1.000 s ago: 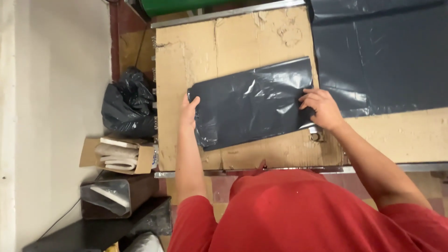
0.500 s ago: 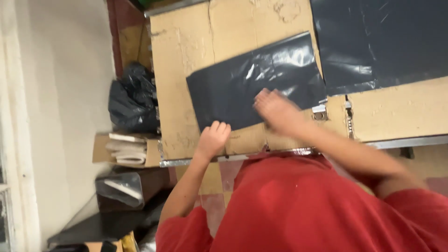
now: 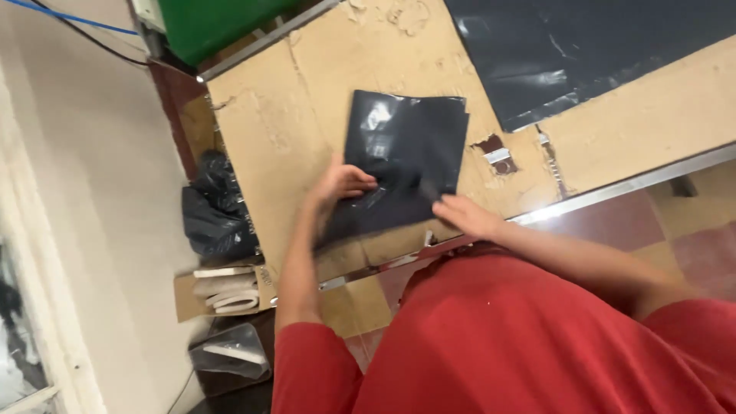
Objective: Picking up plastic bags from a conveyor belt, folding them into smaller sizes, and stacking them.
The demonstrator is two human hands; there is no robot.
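Head view
Bag: a dark, glossy folded bag (image 3: 406,157) lies on the cardboard (image 3: 284,130) that covers your bench, near its front edge
Left hand: your left hand (image 3: 340,184) rests on the bag's left edge, fingers curled down onto the plastic, pressing rather than gripping
Right hand: your right hand (image 3: 464,216) lies flat and open at the bag's near right corner, fingertips touching the plastic; it is blurred, so you cannot tell whether anything is pinched
Sheet: a larger dark sheet (image 3: 567,54) is spread far right on the cardboard, apart from the bag
Bench edge: a metal rail (image 3: 613,192) runs along the near side, just beside your right hand
Torn spot: a hole in the cardboard with a small metal piece (image 3: 497,156) sits right of the bag
Floor left: a black sack (image 3: 215,211) sits beside the bench, with a carton of white rolls (image 3: 222,291) nearer you
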